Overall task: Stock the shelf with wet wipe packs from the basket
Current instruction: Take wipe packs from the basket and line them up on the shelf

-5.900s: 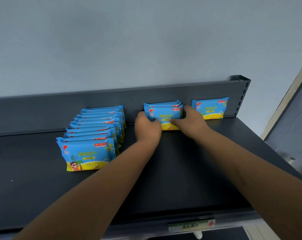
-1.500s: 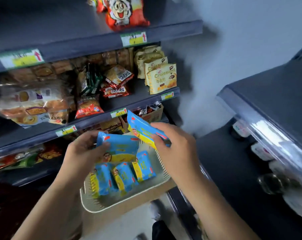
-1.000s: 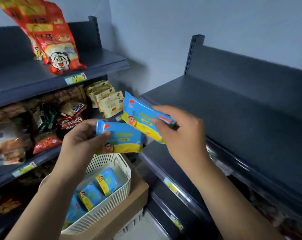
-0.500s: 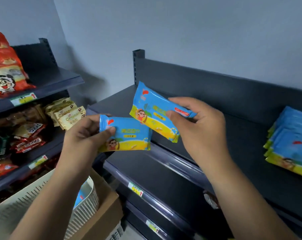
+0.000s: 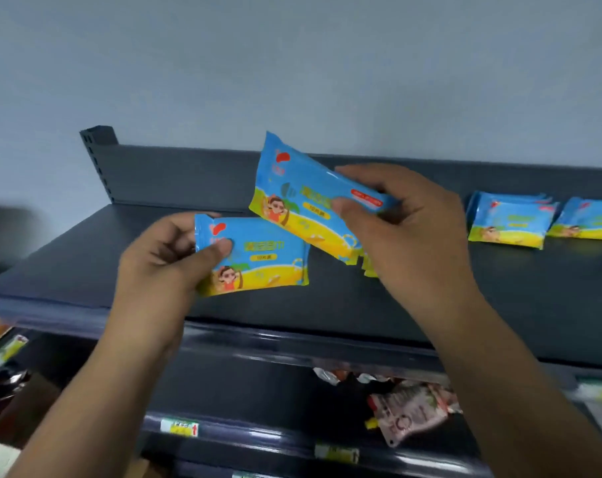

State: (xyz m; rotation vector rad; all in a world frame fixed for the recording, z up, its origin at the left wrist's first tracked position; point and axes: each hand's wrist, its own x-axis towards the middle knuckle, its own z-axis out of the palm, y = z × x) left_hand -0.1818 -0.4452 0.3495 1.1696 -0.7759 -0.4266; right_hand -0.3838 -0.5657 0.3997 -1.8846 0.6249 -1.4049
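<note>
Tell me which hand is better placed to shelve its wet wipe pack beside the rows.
Likely the right hand: its blue-and-yellow plastic pack is nearer the shelved rows on the dark grey metal shelf than the lower pack in the left hand.

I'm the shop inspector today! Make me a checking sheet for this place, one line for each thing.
Surface: dark grey shelf, bare at its left end.
Job's things: left pack held level and right pack held tilted, both above the shelf; stocked packs sit at the far right.
Clutter: a pink pouch lies on the shelf below.
Grippers: left hand pinches the left pack at its end; right hand grips the right pack.
Cables: nothing seen.
Surroundings: pale wall behind; a price tag on a lower shelf edge.
</note>
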